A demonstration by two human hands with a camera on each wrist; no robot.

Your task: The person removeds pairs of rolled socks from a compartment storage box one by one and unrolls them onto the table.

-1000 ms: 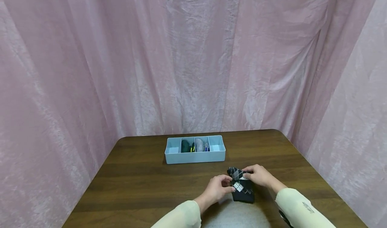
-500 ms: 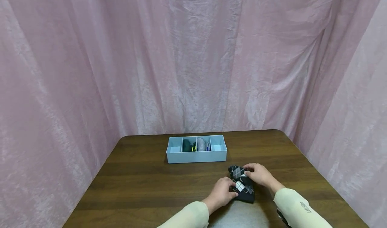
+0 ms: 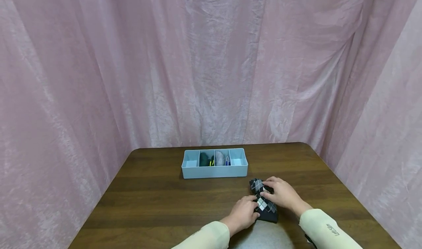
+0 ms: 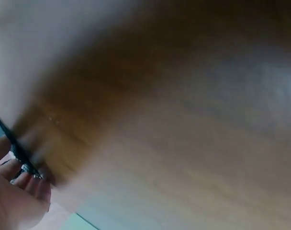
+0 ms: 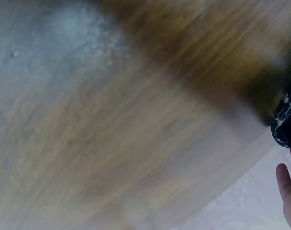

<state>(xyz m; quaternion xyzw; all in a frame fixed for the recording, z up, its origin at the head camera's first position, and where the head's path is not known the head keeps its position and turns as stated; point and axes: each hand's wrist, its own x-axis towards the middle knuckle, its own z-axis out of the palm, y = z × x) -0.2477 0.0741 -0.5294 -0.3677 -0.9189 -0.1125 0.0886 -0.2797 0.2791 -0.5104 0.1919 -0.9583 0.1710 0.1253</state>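
A folded black argyle sock with grey and white diamonds lies on the table, its far part turned over into a fold. My left hand holds its left edge, fingers on top and thumb nearer me. On the far right side, my right hand grips the fold between fingers and thumb, covering part of the pattern. In the left wrist view, the left hand has its fingertips along the dark sock edge. The right wrist view catches the sock at its right border, above part of the right hand.
A light blue tray with several compartments stands farther back. Its middle sections hold a dark green bundle and a grey bundle, with small yellow and blue bits beside them. Pink curtains hang behind the wooden table.
My left hand has moved right, onto the sock's left edge. The right hand has shifted slightly left over the sock's fold. The tray stays where it was.
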